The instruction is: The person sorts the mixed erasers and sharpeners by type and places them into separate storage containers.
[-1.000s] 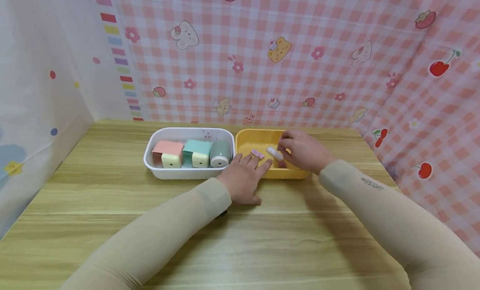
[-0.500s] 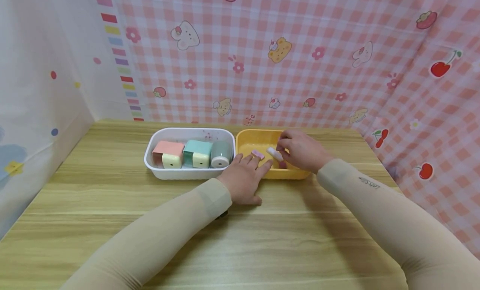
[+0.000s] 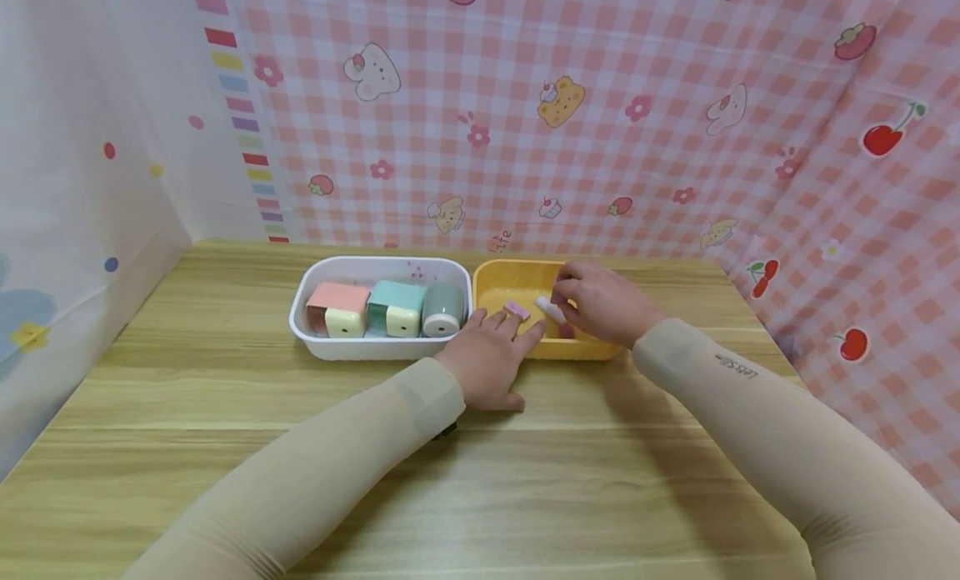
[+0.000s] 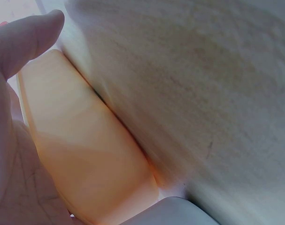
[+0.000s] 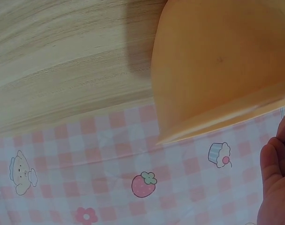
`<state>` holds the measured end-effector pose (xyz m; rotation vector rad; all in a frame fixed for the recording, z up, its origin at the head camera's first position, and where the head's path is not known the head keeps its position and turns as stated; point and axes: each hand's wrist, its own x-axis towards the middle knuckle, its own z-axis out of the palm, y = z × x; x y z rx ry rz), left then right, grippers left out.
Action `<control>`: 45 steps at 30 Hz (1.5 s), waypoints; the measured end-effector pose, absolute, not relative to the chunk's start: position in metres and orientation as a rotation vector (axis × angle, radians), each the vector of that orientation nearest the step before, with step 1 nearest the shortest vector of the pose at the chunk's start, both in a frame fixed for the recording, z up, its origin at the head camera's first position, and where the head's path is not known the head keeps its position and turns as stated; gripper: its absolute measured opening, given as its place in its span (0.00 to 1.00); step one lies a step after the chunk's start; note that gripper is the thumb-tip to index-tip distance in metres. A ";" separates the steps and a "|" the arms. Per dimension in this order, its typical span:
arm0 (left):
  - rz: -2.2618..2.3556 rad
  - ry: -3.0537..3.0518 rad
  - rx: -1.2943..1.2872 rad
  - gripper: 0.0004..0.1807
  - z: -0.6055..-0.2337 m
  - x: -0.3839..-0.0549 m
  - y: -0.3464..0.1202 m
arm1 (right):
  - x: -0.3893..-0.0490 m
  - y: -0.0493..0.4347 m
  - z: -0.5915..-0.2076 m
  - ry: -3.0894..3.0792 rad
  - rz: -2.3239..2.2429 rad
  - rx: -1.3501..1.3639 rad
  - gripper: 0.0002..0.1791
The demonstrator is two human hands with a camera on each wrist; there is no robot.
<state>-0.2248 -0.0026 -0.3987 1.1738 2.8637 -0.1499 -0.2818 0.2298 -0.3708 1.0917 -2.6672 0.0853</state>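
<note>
In the head view, my left hand (image 3: 487,359) lies with spread fingers over the front rim of the yellow basket (image 3: 517,267), its thumb pointing away toward the table. Inside that basket, my right hand (image 3: 607,301) has its fingers bent and fingertips close together, beside a small white bar (image 3: 550,307). Whether something is between those fingertips is hidden. A small lilac piece (image 3: 516,310) lies left of the white bar, and a dark pink piece (image 3: 566,330) near the front wall. In the right wrist view only part of the right hand (image 5: 278,178) shows, by the basket's rim.
Left of the yellow basket and against it stands a white basket (image 3: 352,347). It holds a pink pencil sharpener (image 3: 337,297), a mint one (image 3: 396,295) and a grey-green one (image 3: 444,301). Behind the wooden table (image 3: 420,497) hangs a pink checked cloth (image 3: 525,163).
My right hand has shifted slightly left, its fingertips closer to the white bar. A pinkish bit seen by those fingertips a second ago is out of sight. My left hand stays put.
</note>
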 end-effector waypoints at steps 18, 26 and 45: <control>-0.160 2.855 1.168 0.62 -0.398 -0.224 -0.003 | -0.284 0.227 -0.374 -2.668 0.081 1.102 0.03; -0.168 2.860 1.169 0.63 -0.398 -0.225 -0.002 | -0.284 0.228 -0.373 -2.727 -0.004 1.041 0.15; -0.108 2.827 1.135 0.60 -0.394 -0.225 -0.001 | -0.284 0.232 -0.375 -2.703 -0.028 1.004 0.16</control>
